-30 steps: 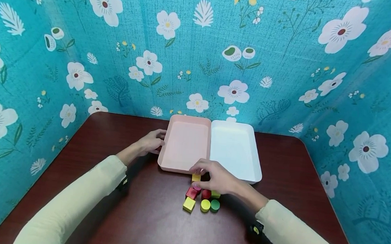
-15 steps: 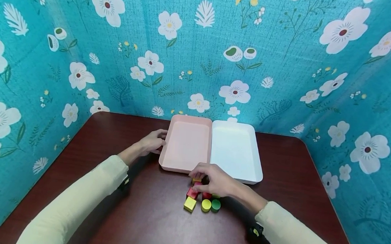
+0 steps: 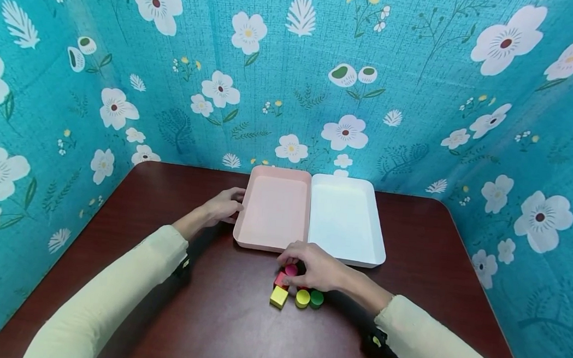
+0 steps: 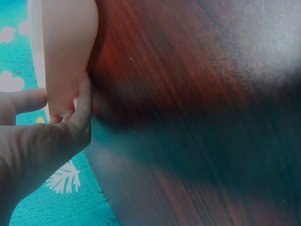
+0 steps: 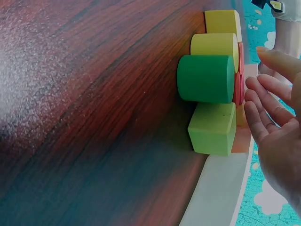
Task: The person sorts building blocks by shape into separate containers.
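Note:
In the head view my left hand (image 3: 222, 204) holds the left wall of the pink tray (image 3: 273, 211). The left wrist view shows its fingers against the tray's outer side. My right hand (image 3: 313, 265) is over a cluster of small blocks, thumb and fingers apart, nothing between them in the right wrist view. A pink cylinder (image 3: 291, 269) and a red cube (image 3: 281, 280) show by its fingertips. Nearer stand a yellow cube (image 3: 278, 297), a yellow cylinder (image 3: 302, 299) and a green cylinder (image 3: 316, 298). Beneath the palm, a light green block (image 5: 212, 129) appears in the right wrist view.
A white tray (image 3: 347, 218) stands right beside the pink one, near the back of the dark wooden table (image 3: 219, 317). A blue flowered curtain (image 3: 273, 79) surrounds the table's back and sides.
My right hand has come slightly nearer over the blocks, and the orange-yellow block seen by its fingers earlier is now hidden. The left hand stays at the pink tray.

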The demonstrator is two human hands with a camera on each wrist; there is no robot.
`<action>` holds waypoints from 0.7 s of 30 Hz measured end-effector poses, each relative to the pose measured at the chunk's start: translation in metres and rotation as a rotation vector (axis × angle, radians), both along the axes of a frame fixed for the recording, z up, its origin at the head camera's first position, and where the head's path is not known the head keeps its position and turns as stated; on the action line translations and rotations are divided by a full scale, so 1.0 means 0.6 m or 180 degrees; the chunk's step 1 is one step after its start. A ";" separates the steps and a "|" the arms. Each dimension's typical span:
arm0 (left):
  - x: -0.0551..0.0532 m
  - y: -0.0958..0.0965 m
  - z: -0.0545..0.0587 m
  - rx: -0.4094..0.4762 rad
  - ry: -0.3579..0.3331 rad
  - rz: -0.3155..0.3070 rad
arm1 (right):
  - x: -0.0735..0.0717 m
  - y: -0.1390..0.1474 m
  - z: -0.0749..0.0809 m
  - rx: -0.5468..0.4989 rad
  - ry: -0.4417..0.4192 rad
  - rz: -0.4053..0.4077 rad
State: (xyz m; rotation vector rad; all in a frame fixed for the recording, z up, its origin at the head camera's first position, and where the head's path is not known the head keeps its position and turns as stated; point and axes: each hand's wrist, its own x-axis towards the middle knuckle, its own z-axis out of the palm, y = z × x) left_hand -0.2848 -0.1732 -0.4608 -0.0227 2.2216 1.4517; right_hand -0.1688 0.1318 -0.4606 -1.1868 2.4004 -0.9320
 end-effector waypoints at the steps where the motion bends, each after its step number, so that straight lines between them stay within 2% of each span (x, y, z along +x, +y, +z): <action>1: 0.000 0.000 0.001 0.0001 -0.0001 -0.0004 | 0.001 0.000 0.001 0.0020 0.0009 0.0008; 9: 0.003 0.002 0.005 -0.0003 -0.0018 -0.0010 | 0.007 -0.003 0.002 0.0208 0.0190 0.0079; 21: 0.004 0.003 0.002 -0.0032 0.0018 0.0012 | 0.011 -0.006 -0.003 0.0366 0.0274 0.0171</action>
